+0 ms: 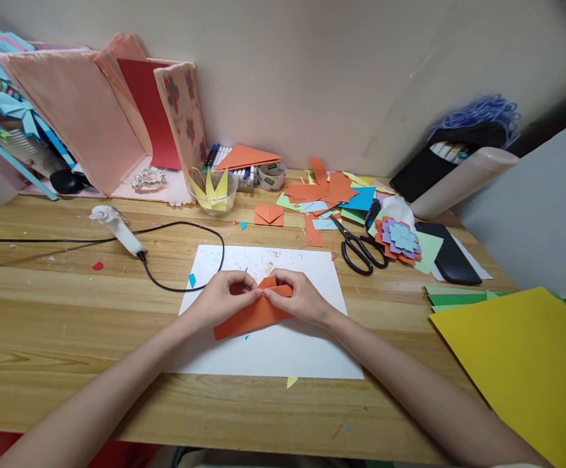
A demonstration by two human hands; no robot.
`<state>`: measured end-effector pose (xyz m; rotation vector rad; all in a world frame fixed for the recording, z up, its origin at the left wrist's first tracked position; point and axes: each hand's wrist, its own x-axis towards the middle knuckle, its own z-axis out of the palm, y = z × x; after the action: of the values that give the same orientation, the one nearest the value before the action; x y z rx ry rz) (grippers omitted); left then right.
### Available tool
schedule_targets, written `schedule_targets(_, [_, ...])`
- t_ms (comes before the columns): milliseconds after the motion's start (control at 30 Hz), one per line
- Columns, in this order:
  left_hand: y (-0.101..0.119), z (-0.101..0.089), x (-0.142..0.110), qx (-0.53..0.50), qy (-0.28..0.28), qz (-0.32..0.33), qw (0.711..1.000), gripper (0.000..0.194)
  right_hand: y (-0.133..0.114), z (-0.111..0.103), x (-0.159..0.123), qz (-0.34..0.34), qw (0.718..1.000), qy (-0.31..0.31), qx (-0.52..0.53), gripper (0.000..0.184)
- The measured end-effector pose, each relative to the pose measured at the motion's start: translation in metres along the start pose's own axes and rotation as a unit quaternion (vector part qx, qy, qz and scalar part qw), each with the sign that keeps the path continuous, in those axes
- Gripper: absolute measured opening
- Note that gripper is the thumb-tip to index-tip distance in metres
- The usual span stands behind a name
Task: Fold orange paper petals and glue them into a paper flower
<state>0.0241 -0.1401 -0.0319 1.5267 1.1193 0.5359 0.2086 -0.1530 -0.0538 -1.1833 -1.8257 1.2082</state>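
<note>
Orange paper (251,317) pinched in both hands' nearly closed grip (262,292), raised above white sheet (307,348), scissors (360,247) beyond its far-right corner

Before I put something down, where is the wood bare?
Left of the white sheet, nearer you than the black cable; a smaller patch lies between scissors, white sheet and yellow sheet. Crowded: the wall side, from clear bowl to paper flower.

On the bench (68,325), the sheet (307,351) lies in the middle. Behind it sit the cup (214,198), the tape (271,176) and, farther right, the scraps (316,192). The scissors (360,247) lie right of these, near the phone (451,252). The glue gun (119,233) rests left of the sheet, its cord crossing the sheet's corner.
</note>
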Motion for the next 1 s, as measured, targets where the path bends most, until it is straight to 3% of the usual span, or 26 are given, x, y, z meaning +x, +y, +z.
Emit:
schedule_targets(267, [0.002, 0.001, 0.0, -0.005, 0.011, -0.014, 1.0, 0.024, -0.002, 0.0, 0.0, 0.002, 1.0, -0.003, 0.0, 0.016])
schedule_targets(600, [0.0, 0.0, 0.001, -0.029, -0.001, -0.032, 0.999, 0.026, -0.002, -0.009, 0.001, 0.021, 0.998, -0.052, 0.016, 0.008])
schedule_targets(1000, [0.001, 0.003, -0.002, 0.003, -0.015, -0.009, 1.0, 0.026, -0.002, -0.005, 0.005, -0.003, 0.999, -0.01, 0.05, 0.009])
